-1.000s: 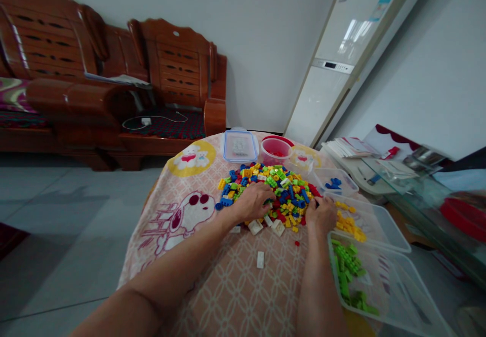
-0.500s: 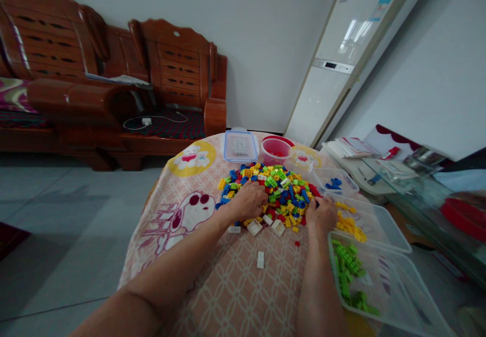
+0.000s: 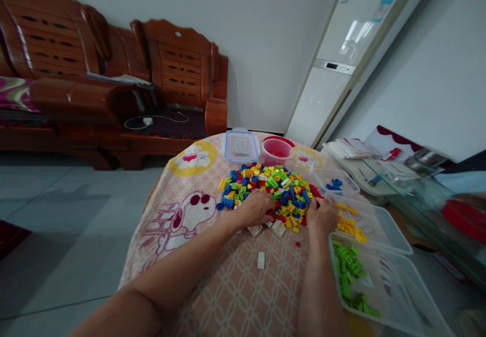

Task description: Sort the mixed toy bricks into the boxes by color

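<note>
A heap of small toy bricks point(image 3: 271, 187) in blue, yellow, green, red and white lies on a round table under a cartoon-print cloth point(image 3: 190, 215). My left hand point(image 3: 255, 208) rests palm down on the near edge of the heap, fingers curled among bricks and over white pieces. My right hand point(image 3: 321, 214) sits at the heap's right edge, fingers bent and pinched into the bricks; what they hold is hidden. A single white brick point(image 3: 260, 259) lies apart, nearer to me.
Clear tubs stand to the right: one with green bricks point(image 3: 347, 276), one with yellow point(image 3: 351, 225), one with blue point(image 3: 334, 183). A red-brick cup point(image 3: 276, 150) and a lid point(image 3: 240, 146) sit behind the heap. A wooden sofa point(image 3: 114, 73) stands behind.
My left hand has slid back from the middle of the heap towards its near edge, covering white bricks there. My right hand has stayed almost still.
</note>
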The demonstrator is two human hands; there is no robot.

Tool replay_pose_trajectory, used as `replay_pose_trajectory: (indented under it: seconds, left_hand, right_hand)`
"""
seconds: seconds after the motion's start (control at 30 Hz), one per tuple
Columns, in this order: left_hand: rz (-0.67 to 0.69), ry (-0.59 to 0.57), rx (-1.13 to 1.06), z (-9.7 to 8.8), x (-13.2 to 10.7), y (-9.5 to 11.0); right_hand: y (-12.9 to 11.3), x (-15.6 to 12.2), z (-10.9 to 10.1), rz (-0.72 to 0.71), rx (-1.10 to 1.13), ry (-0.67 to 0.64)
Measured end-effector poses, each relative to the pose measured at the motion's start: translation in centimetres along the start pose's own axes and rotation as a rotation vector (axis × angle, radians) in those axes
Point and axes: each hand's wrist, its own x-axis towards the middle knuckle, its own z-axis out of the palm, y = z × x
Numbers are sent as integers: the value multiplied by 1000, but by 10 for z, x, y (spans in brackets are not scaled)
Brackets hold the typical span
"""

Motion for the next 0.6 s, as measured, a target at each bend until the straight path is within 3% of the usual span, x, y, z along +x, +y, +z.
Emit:
replay_pose_trajectory:
  seconds: [0.13,0.27,0.43,0.6]
  left_hand:
    - [-40,10,-155,-3,1,-1]
    - [-130,46,-446,-11,2,-7]
    - [-217,155,-726,-15,-1,-21]
    - [-363,273,-979,-7,3,-32]
  right_hand:
    - [2,0,2,-14,9,17]
    - [3,1,3,-29,19,29]
    - [2,0,2,-35,15,23]
    - [3,0,5,-26,14,44]
